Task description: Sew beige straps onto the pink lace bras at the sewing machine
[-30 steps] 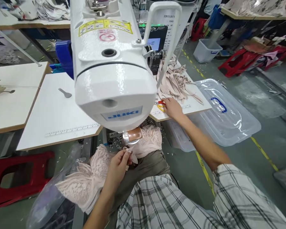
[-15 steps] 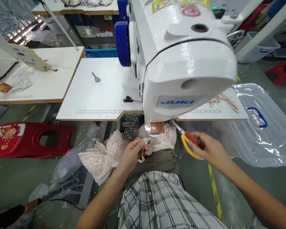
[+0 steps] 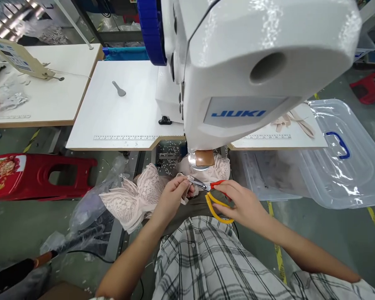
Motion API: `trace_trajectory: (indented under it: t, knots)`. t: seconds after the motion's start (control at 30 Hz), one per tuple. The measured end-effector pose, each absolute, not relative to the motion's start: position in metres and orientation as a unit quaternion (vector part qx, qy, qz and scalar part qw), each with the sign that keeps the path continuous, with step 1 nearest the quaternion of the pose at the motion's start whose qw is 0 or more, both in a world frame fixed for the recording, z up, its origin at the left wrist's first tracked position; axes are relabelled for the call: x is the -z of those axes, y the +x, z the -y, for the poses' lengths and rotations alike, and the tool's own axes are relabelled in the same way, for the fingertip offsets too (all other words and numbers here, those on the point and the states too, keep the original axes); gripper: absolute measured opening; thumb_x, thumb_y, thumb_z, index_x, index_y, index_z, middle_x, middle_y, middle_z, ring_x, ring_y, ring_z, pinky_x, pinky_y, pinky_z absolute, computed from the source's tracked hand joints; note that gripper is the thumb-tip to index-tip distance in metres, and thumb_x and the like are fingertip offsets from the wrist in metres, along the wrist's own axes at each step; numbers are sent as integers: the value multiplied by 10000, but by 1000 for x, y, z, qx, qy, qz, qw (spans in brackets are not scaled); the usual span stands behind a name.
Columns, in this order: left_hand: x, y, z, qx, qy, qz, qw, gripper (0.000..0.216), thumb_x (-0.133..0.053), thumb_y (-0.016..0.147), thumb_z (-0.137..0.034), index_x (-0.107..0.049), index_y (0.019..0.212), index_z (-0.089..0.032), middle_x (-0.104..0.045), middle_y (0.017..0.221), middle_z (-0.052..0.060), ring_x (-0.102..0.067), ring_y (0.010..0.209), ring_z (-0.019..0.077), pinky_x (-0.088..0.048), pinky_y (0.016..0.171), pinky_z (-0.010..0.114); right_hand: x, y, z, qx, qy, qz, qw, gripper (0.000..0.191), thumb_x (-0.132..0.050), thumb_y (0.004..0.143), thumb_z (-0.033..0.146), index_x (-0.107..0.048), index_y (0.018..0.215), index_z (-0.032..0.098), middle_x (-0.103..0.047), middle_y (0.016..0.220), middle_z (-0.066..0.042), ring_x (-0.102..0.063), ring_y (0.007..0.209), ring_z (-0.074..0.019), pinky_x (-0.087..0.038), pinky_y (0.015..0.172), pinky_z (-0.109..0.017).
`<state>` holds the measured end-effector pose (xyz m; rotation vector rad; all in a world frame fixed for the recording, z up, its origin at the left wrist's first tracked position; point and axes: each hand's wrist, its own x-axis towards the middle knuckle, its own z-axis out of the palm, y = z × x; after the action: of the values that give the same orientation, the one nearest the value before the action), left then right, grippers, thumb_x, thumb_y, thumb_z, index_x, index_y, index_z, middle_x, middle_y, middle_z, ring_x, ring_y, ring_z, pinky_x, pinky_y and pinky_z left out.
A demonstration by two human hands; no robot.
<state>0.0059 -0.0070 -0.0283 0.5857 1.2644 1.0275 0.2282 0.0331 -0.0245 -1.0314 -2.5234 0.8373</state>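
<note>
In my lap, under the sewing machine head [image 3: 237,83], lies a pale pink lace bra [image 3: 150,188], one cup to the left and more lace below the needle area. My left hand [image 3: 174,195] pinches a narrow piece of the bra between thumb and fingers. Scissors [image 3: 217,204] with red and yellow handles are in my right hand [image 3: 242,204], fingers in and around the loops. Their blades point left and reach the fabric at my left fingertips. Whether the blades are closed on the fabric I cannot tell.
Left of the machine head, the white table [image 3: 121,116] bears a small grey tool [image 3: 119,89]. Fabric strips [image 3: 295,123] lie on its right part. A clear plastic bin lid [image 3: 356,166] is at right, a red stool [image 3: 40,177] at left.
My right hand has brought the scissors left to the fabric at my left fingertips. My left hand keeps its pinch. The view has shifted closer to the machine head.
</note>
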Motion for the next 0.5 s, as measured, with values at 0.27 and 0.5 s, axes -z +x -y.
trace_trajectory:
  t: [0.27, 0.5]
  knots:
    - [35, -6, 11, -455, 253, -536, 664, 181, -586, 743, -316, -607, 659, -157, -550, 662, 0, -411, 564, 87, -343, 555, 224, 25, 238, -33, -370, -401, 831, 109, 243, -555, 927, 321, -657, 1130, 233, -712, 954, -68, -635, 674, -185, -539, 619, -320]
    - [40, -15, 13, -487, 181, -531, 669, 405, -768, 682, -515, -596, 652, -149, -430, 544, -53, -296, 496, 58, -215, 469, 196, 28, 238, -26, -416, -383, 808, 167, 400, -639, 759, 241, -582, 1155, 231, -646, 993, -75, -592, 698, -181, -511, 597, -308]
